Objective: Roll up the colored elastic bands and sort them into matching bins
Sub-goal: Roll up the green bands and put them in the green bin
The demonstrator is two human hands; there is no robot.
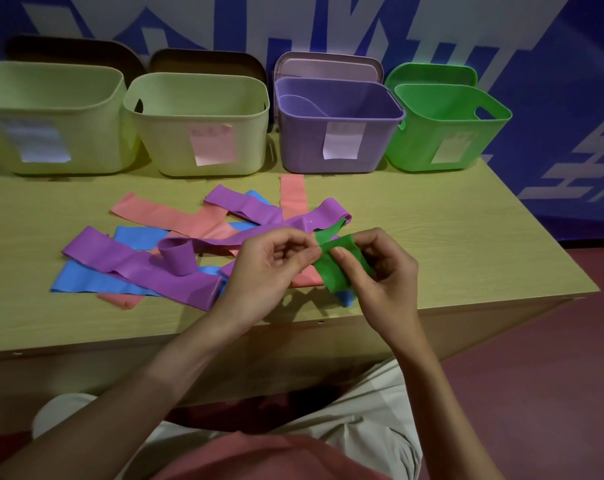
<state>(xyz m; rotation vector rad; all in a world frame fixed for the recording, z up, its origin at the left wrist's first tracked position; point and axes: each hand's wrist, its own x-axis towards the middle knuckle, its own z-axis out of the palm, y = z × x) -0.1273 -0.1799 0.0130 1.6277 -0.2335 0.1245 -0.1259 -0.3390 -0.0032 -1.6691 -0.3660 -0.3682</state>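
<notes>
1. The green band point(338, 268) is pinched between left hand point(269, 268) and right hand point(380, 271), above the table's point(432, 237) near edge.
2. Its far end is tucked under a purple band point(293, 225).
3. Bin labels are unreadable.

A pale wood-grain table point(449, 216) is standing against a blue wall point(588, 81) that is carrying large white shapes. Two dark brown lids point(207, 58) are leaning upright at the back of the table, with a pale pink lid point(328, 65) and a green lid point(428, 73) leaning further right. A dark red floor point(553, 358) is showing beside and below the table. Light beige trousers point(373, 410) and a pink shirt point(276, 459) are filling the bottom edge.
</notes>
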